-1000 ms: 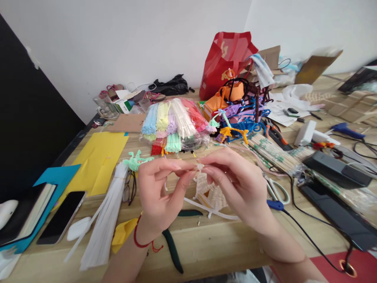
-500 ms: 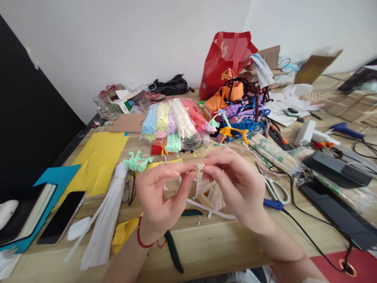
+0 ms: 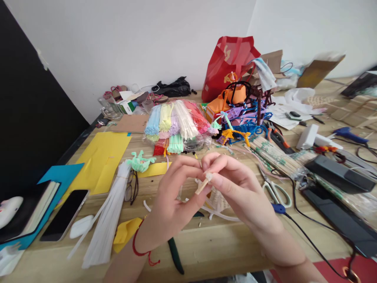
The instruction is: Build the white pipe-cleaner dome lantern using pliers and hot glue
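Between the fingertips of both hands is a short light wooden stick [image 3: 202,186] with a whitish blob, perhaps glue, at its upper end. My left hand [image 3: 179,192], with a red string bracelet at the wrist, is closed on the stick from the left. My right hand [image 3: 238,188] pinches its blobbed end with thumb and fingers. Below and behind the hands lies a cream woven piece [image 3: 218,201], partly hidden. A white strip [image 3: 228,217] rests beside it. Dark green plier handles [image 3: 176,257] show under the left wrist.
Bundles of pipe cleaners [image 3: 173,122] lie behind the hands. White plastic strips [image 3: 107,220], glasses [image 3: 131,188] and a phone [image 3: 64,215] are at left. Scissors [image 3: 277,192], a blue-handled tool [image 3: 278,208] with its cord, and bagged wooden sticks [image 3: 273,157] are at right.
Both hands have come closer together and turned, so the wooden stick with its whitish end now shows. The view has shifted slightly.
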Demonstrator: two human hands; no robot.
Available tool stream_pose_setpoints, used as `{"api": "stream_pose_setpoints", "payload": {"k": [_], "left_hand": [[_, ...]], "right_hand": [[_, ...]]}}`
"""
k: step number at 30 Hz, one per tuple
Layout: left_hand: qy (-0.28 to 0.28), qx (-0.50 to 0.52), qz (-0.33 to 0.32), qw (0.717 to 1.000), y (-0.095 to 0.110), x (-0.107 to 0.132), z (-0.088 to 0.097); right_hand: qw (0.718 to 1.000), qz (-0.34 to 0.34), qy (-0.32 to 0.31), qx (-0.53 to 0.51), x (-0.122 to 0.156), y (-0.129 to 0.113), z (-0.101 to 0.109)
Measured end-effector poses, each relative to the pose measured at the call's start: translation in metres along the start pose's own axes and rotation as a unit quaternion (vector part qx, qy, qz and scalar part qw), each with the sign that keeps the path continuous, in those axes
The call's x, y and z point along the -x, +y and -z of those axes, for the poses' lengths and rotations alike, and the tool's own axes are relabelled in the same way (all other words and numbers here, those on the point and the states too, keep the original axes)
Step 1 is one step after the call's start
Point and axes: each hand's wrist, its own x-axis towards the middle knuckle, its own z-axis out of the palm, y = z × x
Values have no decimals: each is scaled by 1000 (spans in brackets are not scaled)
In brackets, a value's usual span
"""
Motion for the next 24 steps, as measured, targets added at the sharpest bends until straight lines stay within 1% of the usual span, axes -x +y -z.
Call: {"api": "stream_pose_setpoints", "payload": {"k": [3,5,7,9,11,12,15,18,20,22,23,24], "left_hand": [[-27,53,45,997,4,4,7],[-23,57,67,996,6,6,12],[-3,26,64,998,7,5,16],[20,-16,38,999,5,2,20],[31,-65,7,997,3,-1,23],[35,-94,-8,995,3,-2,25],[42,-177,-46,982,4,-1,26],[62,-208,-55,975,8,5,19],[88,-172,-36,981,11,10,9],[116,-82,5,990,12,14,-3],[125,-23,32,991,12,15,-8],[133,41,62,988,12,16,-14]], "right_hand": [[1000,15,-6,-11,1,-2,0],[999,28,-12,15,2,-4,0],[996,45,-27,67,4,-6,1],[986,79,-37,145,5,-8,4],[964,120,-39,235,6,-9,7],[949,142,-40,279,6,-10,9],[890,204,-38,405,6,-10,13],[832,257,0,491,5,-6,12],[806,292,33,514,5,0,9],[790,324,72,516,4,6,5],[789,335,95,506,3,9,4],[795,339,117,488,3,12,2]]}}
